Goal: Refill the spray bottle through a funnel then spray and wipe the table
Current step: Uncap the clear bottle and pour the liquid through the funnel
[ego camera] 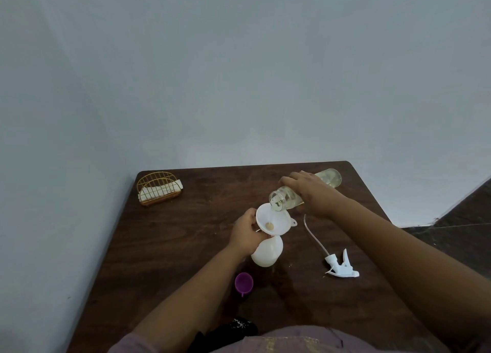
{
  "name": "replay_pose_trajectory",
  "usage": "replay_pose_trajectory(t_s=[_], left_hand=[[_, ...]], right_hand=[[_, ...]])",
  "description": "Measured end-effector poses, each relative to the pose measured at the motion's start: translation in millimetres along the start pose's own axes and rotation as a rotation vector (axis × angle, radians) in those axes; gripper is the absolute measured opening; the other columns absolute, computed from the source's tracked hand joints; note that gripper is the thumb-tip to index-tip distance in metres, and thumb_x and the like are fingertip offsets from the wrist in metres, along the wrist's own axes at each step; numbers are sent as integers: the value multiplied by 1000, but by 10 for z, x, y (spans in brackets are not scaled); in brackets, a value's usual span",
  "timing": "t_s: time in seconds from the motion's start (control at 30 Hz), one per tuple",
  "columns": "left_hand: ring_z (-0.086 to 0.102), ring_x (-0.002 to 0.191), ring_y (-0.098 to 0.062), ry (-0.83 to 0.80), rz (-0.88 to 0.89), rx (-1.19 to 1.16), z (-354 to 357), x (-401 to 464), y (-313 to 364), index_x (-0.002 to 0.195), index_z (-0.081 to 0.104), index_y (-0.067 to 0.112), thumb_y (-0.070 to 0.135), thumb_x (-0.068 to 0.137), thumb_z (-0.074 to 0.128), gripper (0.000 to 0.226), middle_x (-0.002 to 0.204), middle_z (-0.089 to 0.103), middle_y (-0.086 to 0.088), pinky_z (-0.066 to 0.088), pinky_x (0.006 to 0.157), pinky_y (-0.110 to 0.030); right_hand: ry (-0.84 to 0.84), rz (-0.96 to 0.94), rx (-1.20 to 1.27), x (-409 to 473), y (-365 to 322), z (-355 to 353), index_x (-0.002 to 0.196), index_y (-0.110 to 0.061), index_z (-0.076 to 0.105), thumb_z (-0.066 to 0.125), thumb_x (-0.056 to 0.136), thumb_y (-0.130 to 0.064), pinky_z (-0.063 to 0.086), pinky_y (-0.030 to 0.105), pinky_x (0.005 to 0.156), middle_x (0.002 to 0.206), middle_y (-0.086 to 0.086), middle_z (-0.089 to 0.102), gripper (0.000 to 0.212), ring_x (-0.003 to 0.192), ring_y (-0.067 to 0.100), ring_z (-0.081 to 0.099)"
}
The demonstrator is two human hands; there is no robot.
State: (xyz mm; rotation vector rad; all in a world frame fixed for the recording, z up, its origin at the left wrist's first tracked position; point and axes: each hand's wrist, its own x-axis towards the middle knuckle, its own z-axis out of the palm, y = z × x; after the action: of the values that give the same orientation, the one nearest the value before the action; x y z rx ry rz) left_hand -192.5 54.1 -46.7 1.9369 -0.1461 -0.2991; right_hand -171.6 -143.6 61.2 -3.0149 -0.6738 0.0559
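A white spray bottle (pixel 267 251) stands on the dark wooden table (pixel 186 235) with a white funnel (pixel 273 221) in its neck. My left hand (pixel 245 233) grips the bottle's neck and the funnel's left side. My right hand (pixel 310 190) holds a clear bottle (pixel 281 199) of pale liquid, tipped on its side with its open mouth over the funnel's rim. A thin stream runs into the funnel. The white trigger spray head (pixel 342 266) with its long dip tube lies on the table to the right.
A purple cap (pixel 243 282) lies in front of the spray bottle. A gold wire holder (pixel 159 189) with white napkins stands at the table's far left corner. A dark cloth (pixel 233 327) lies at the near edge. The wall runs along the table's left and far sides.
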Motion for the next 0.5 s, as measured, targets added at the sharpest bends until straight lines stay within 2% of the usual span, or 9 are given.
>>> replay_pose_trajectory(t_s=[0.17, 0.5], left_hand=[[61, 103, -14, 4, 5, -5, -2, 0, -11, 110, 56, 23, 19, 72, 85, 48, 110, 64, 7, 53, 85, -30], [60, 100, -10, -3, -11, -11, 1, -7, -3, 114, 57, 21, 19, 73, 85, 49, 107, 62, 11, 52, 84, -29]], right_hand=[[0, -4, -4, 0, -10, -15, 126, -21, 49, 72, 75, -25, 41, 36, 91, 110, 0, 54, 56, 100, 21, 49], [7, -2, 6, -19, -23, -22, 126, -22, 49, 73, 76, -25, 40, 34, 92, 110, 0, 53, 56, 101, 21, 49]])
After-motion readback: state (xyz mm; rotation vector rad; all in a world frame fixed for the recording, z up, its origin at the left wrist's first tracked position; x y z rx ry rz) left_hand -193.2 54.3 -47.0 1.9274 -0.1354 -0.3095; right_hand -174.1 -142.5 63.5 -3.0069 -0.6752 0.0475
